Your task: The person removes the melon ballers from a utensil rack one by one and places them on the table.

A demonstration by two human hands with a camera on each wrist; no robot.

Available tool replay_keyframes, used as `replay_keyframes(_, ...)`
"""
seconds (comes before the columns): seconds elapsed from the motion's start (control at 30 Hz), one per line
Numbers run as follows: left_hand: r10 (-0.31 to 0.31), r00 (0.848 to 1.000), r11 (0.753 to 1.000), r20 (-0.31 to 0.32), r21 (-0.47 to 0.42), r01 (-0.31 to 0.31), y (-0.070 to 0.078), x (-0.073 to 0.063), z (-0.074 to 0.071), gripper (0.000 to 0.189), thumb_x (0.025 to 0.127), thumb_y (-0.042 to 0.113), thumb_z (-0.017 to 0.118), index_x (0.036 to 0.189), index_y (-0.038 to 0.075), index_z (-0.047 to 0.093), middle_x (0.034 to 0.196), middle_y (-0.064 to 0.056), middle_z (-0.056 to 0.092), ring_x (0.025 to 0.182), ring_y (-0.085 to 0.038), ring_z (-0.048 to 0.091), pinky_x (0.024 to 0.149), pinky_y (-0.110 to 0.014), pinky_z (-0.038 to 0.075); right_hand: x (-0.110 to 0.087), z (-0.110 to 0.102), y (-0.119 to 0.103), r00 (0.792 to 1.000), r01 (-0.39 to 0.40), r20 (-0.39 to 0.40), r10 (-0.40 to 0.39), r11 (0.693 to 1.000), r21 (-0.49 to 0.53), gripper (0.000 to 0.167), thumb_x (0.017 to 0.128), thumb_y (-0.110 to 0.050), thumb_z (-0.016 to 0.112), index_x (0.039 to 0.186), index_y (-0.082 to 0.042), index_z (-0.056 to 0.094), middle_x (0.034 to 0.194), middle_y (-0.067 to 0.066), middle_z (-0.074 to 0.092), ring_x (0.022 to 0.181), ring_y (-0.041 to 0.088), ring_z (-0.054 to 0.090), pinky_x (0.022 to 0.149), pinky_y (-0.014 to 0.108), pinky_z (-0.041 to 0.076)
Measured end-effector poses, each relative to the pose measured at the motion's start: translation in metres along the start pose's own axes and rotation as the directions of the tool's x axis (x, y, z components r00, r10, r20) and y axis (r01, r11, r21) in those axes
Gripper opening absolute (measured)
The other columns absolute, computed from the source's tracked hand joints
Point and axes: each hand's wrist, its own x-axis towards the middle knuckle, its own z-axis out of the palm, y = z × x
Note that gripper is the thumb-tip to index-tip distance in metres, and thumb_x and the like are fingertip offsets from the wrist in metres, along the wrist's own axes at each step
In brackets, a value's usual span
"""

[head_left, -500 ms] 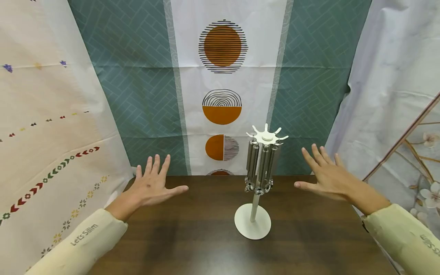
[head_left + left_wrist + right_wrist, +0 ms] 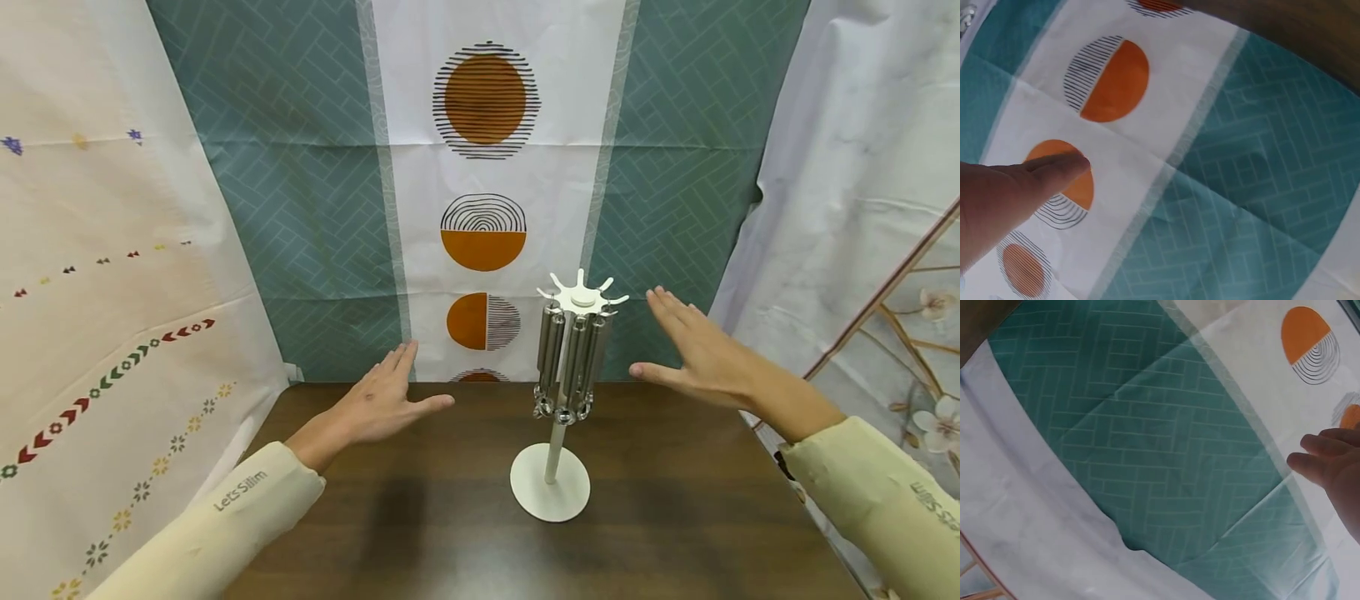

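A white stand with a round base and a top of radiating arms stands upright on the table, right of centre. Several long, shiny metal pieces hang from its arms, with rounded ends at the bottom; their exact kind cannot be made out. My left hand is in the air left of the stand, fingers straight and thumb pointing toward it. To the stand's right, my right hand is also raised, fingers extended and thumb apart. Neither hand touches anything. Both wrist views show only part of each hand against the cloth.
The dark brown table lies under both hands. A green and white cloth with orange circles hangs behind it. Patterned fabric borders the left side, and a floral white curtain borders the right.
My left hand has moved right, toward the stand. My right hand has risen and shifted slightly left. The spread fingers of both hands have come together. The stand stays put.
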Motion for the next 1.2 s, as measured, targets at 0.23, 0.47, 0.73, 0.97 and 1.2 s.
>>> replay_keyframes(0.23, 0.045, 0.999, 0.993, -0.015, -0.105, -0.046, 0.015, 0.008, 0.004, 0.111, 0.085, 0.071, 0.062, 0.159, 0.004, 0.013, 0.164, -0.013, 0.019, 0.148, -0.034, 0.023, 0.116, -0.054, 0.025, 0.009, -0.013, -0.012, 0.998, -0.065, 0.002, 0.065, 0.996, 0.068, 0.102, 0.092, -0.045, 0.069, 0.158, 0.0, 0.007, 0.162, 0.025, 0.014, 0.145, 0.047, 0.02, 0.113, 0.062, 0.022)
replay_keyframes(0.47, 0.1, 0.99, 0.959, -0.103, -0.254, -0.123, 0.031, 0.016, 0.002, 0.089, 0.089, 0.053, 0.071, 0.154, 0.005, 0.035, 0.153, -0.014, 0.043, 0.138, -0.033, 0.044, 0.111, -0.049, 0.037, 0.021, -0.023, -0.023, 0.998, -0.026, -0.053, 0.031, 0.995, 0.098, 0.094, 0.092, -0.044, 0.07, 0.159, -0.003, 0.018, 0.16, 0.024, 0.025, 0.142, 0.048, 0.028, 0.11, 0.064, 0.027)
replay_keyframes(0.73, 0.142, 0.979, 0.905, -0.147, -0.38, -0.189, 0.051, 0.026, 0.004, 0.065, 0.088, 0.032, 0.078, 0.14, 0.001, 0.055, 0.138, -0.013, 0.059, 0.123, -0.032, 0.059, 0.102, -0.042, 0.047, 0.033, -0.022, -0.035, 0.997, -0.014, -0.078, 0.027, 0.987, 0.158, 0.082, 0.093, -0.04, 0.07, 0.157, -0.01, 0.03, 0.157, 0.017, 0.034, 0.143, 0.041, 0.031, 0.111, 0.062, 0.027)
replay_keyframes(0.97, 0.194, 0.96, 0.871, -0.203, -0.414, -0.264, 0.07, 0.04, 0.006, 0.054, 0.088, 0.024, 0.079, 0.134, 0.002, 0.062, 0.133, -0.011, 0.063, 0.118, -0.03, 0.063, 0.097, -0.039, 0.051, 0.043, -0.021, -0.042, 0.994, 0.028, -0.11, -0.01, 0.986, 0.164, 0.072, 0.095, -0.041, 0.067, 0.153, -0.01, 0.039, 0.153, 0.016, 0.041, 0.139, 0.04, 0.039, 0.109, 0.061, 0.032)
replay_keyframes(1.2, 0.213, 0.956, 0.816, -0.202, -0.501, -0.288, 0.083, 0.05, 0.009, 0.048, 0.088, 0.018, 0.079, 0.13, 0.0, 0.065, 0.128, -0.011, 0.066, 0.117, -0.032, 0.063, 0.09, -0.034, 0.055, 0.05, -0.018, -0.043, 0.987, 0.078, -0.155, -0.053, 0.984, 0.162, 0.062, 0.097, -0.041, 0.064, 0.146, -0.006, 0.049, 0.144, 0.016, 0.051, 0.128, 0.038, 0.049, 0.103, 0.06, 0.038)
